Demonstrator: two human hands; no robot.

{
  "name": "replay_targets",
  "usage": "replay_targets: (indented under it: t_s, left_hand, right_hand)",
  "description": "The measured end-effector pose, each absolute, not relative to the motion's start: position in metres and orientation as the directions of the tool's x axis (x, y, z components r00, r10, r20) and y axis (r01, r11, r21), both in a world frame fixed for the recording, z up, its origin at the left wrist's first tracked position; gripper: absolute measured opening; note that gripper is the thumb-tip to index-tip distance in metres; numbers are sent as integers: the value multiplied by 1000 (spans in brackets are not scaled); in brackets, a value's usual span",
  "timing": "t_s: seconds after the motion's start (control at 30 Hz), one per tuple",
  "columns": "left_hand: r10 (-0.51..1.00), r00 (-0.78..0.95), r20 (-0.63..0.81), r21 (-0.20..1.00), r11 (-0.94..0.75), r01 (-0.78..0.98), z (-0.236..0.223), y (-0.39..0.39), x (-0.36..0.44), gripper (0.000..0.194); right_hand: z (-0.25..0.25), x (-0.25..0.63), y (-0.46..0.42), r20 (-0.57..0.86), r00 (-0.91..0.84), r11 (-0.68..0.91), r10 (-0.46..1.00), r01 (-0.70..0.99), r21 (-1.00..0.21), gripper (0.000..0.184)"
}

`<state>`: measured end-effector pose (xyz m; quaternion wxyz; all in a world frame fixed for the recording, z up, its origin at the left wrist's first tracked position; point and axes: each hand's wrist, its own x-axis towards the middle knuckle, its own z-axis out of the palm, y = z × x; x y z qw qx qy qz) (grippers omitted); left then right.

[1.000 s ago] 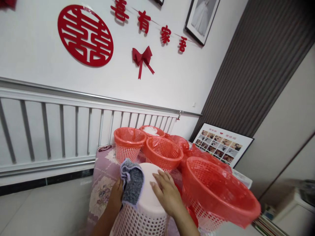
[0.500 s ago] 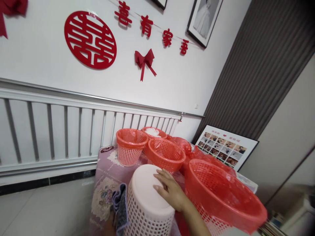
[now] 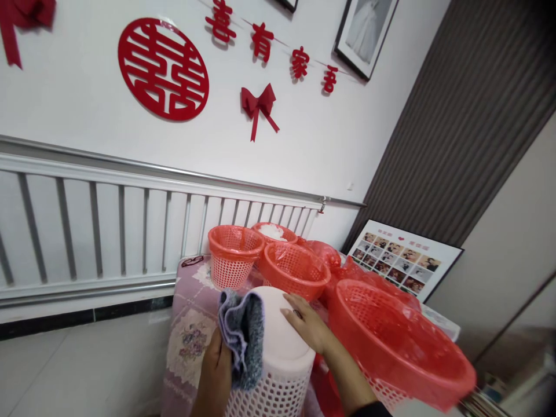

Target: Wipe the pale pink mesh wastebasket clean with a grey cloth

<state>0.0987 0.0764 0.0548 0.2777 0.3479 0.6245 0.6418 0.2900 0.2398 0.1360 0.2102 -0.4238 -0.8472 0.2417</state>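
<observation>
A pale pink plastic basket [image 3: 278, 333] with lattice sides stands upside down in front of me, its solid base facing up. My right hand [image 3: 307, 325] lies on that base with the fingers stretched out; a ring shows on one finger. My left hand [image 3: 217, 365] grips a folded grey cleaning cloth [image 3: 244, 339] with a purple edge. The cloth is against the basket's left side and the rim of its base. The basket's lower part is out of view.
Several baskets lined with red plastic bags stand around: one basket [image 3: 234, 249] at the back left, another basket [image 3: 297, 269] behind mine, a large basket [image 3: 399, 341] at right. Glasses [image 3: 191, 261] lie on the flowered tablecloth [image 3: 186, 341]. A radiator [image 3: 108, 226] runs along the wall.
My left hand has raised the cloth from low beside the basket up to the edge of its base. My right hand stays on the base.
</observation>
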Motion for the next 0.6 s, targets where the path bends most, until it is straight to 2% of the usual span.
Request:
replay_targets:
  t_s: [0.1,0.23,0.4,0.53,0.6]
  left_hand:
    - [808,-551,209,978,-181,105,86,91,98,53]
    - [779,-581,235,972,-196,131,72,102,98,57]
    - [761,-642,94,996,-72,60,7,100,97,60]
    - [714,-695,-87,994,111,-11,-46,89,89,65]
    - [712,-693,-111,990,141,-13,-61,80,83,62]
  right_hand:
    - [135,291,241,170,-562,536,810,591,-603,71]
    - [135,291,241,189,-549,535,814,580,-614,67]
    - [137,290,238,152,-540,505,828,601,-620,68]
    - [137,290,239,155,-523,488,838,593,-640,65]
    - [136,290,240,151,-525,487,838,593,-641,66]
